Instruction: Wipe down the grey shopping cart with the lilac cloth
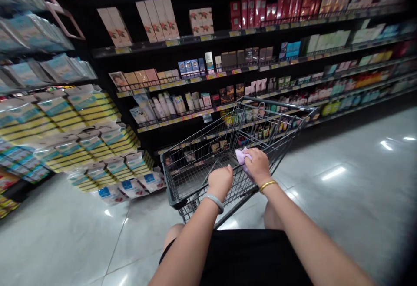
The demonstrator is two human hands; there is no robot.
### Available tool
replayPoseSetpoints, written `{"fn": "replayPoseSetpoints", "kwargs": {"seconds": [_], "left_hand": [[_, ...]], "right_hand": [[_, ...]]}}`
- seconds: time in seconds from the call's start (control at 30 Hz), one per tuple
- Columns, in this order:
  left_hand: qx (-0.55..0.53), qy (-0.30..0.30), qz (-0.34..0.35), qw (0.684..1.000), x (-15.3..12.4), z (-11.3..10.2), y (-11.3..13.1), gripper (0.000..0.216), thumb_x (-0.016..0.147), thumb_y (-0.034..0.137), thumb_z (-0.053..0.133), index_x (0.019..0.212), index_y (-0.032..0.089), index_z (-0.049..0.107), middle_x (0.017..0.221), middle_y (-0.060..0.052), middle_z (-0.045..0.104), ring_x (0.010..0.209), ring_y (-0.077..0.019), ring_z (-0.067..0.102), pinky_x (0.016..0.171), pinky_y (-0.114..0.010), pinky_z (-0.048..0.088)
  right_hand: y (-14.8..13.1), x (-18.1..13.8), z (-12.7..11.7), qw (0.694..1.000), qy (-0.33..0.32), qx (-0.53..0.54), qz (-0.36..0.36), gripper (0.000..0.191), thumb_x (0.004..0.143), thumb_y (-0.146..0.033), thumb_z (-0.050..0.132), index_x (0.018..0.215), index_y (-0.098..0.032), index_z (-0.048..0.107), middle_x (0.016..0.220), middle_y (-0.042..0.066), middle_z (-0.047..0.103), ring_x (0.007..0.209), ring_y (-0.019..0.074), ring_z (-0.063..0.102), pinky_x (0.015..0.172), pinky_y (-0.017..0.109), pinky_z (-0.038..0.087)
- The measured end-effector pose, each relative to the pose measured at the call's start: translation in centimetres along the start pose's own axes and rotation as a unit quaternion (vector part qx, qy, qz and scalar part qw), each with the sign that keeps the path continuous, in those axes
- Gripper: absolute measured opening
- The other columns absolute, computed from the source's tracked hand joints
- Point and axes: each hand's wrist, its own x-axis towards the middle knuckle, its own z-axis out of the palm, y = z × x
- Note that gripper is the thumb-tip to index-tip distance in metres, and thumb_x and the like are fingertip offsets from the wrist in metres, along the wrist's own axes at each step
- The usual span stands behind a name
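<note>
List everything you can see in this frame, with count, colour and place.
shopping cart: one, dark grey wire, centre, ahead of the person
cloth: one, pale lilac, on the cart's handle
shelving: one long run, black, across the back
red boxes: many, red, upper shelf right
tall boxes: several, cream, upper shelf left of centre
stacked packs: many, white with yellow and blue, floor pile at left
floor: one, grey glossy tiles, all around
gold bangle: one, gold, right wrist
pale bangle: one, grey-white, left wrist
garment: one, black, bottom centre
left grip: bare hand, closed on the cart's handle
right grip: bare hand, curled over the cloth
</note>
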Motion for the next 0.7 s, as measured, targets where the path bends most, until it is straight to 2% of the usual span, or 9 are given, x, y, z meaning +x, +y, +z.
{"fn": "replayPoseSetpoints", "kwargs": {"seconds": [0.07, 0.17, 0.23, 0.3, 0.4, 0.5, 0.57, 0.7], "left_hand": [[-0.004, -0.012, 0.003, 1.000, 0.5, -0.3, 1.0, 0.039, 0.099, 0.020, 0.030, 0.106, 0.010, 0.067, 0.091, -0.019, 0.071, 0.088, -0.0256, 0.071, 0.075, -0.038, 0.055], [-0.012, -0.033, 0.013, 0.999, 1.0, -0.6, 2.1, 0.032, 0.095, 0.016, 0.036, 0.103, 0.010, 0.067, 0.092, -0.018, 0.071, 0.089, -0.0253, 0.071, 0.075, -0.036, 0.055], [-0.019, -0.047, 0.022, 0.998, 1.2, -0.7, 2.4, 0.032, 0.095, 0.016, 0.036, 0.106, 0.011, 0.066, 0.096, -0.018, 0.071, 0.091, -0.0247, 0.071, 0.076, -0.035, 0.054], [-0.030, -0.062, 0.027, 0.997, 1.4, -0.8, 2.8, 0.037, 0.097, 0.019, 0.031, 0.108, 0.011, 0.065, 0.099, -0.017, 0.071, 0.093, -0.0237, 0.070, 0.078, -0.033, 0.054], [-0.050, -0.084, 0.029, 0.995, 1.8, -0.7, 3.6, 0.052, 0.101, 0.026, 0.016, 0.110, 0.011, 0.065, 0.102, -0.016, 0.072, 0.096, -0.0224, 0.069, 0.079, -0.032, 0.053], [-0.070, -0.099, 0.040, 0.992, 2.4, -0.8, 4.2, 0.059, 0.102, 0.028, 0.010, 0.111, 0.012, 0.066, 0.105, -0.015, 0.072, 0.098, -0.0219, 0.069, 0.079, -0.032, 0.052], [-0.080, -0.107, 0.058, 0.989, 2.5, -1.1, 4.2, 0.055, 0.101, 0.028, 0.015, 0.110, 0.013, 0.067, 0.108, -0.013, 0.072, 0.099, -0.0207, 0.068, 0.081, -0.030, 0.051], [-0.079, -0.112, 0.072, 0.988, 1.2, -1.7, 2.5, 0.050, 0.101, 0.037, 0.025, 0.104, 0.015, 0.070, 0.108, -0.012, 0.073, 0.100, -0.0230, 0.068, 0.083, -0.031, 0.050]], "right_hand": [[-0.7, -1.6, 0.6, 0.999, 0.042, -0.001, 0.012, 0.025, 0.081, -0.017, 0.050, 0.097, -0.018, 0.069, 0.104, 0.009, 0.064, 0.097, 0.0229, 0.052, 0.091, 0.035, 0.038], [-1.0, -4.0, 1.5, 0.995, 0.079, 0.039, -0.047, 0.022, 0.084, -0.019, 0.052, 0.099, -0.019, 0.069, 0.112, 0.010, 0.063, 0.109, 0.0241, 0.049, 0.098, 0.039, 0.037], [0.1, -4.7, 1.2, 0.992, 0.084, 0.047, -0.077, 0.023, 0.085, -0.019, 0.053, 0.101, -0.020, 0.068, 0.118, 0.009, 0.062, 0.114, 0.0240, 0.047, 0.102, 0.040, 0.035], [1.9, -4.3, 0.3, 0.994, 0.062, 0.033, -0.085, 0.024, 0.083, -0.018, 0.054, 0.102, -0.022, 0.069, 0.120, 0.008, 0.063, 0.115, 0.0236, 0.047, 0.102, 0.041, 0.034], [4.3, -2.5, -1.7, 0.999, 0.040, 0.002, -0.023, 0.026, 0.081, -0.018, 0.055, 0.102, -0.023, 0.069, 0.117, 0.006, 0.064, 0.111, 0.0236, 0.049, 0.098, 0.039, 0.035], [4.2, -1.7, -2.7, 0.998, 0.046, -0.010, 0.046, 0.029, 0.079, -0.015, 0.053, 0.102, -0.021, 0.070, 0.114, 0.007, 0.064, 0.105, 0.0235, 0.049, 0.093, 0.037, 0.038], [3.1, -2.4, -2.5, 0.999, 0.043, 0.005, 0.027, 0.030, 0.079, -0.013, 0.052, 0.101, -0.021, 0.070, 0.112, 0.008, 0.064, 0.106, 0.0235, 0.049, 0.094, 0.037, 0.039], [1.5, -4.8, -1.4, 0.994, 0.049, 0.070, -0.069, 0.029, 0.082, -0.013, 0.052, 0.104, -0.020, 0.069, 0.118, 0.009, 0.061, 0.115, 0.0243, 0.045, 0.104, 0.041, 0.037]]}}
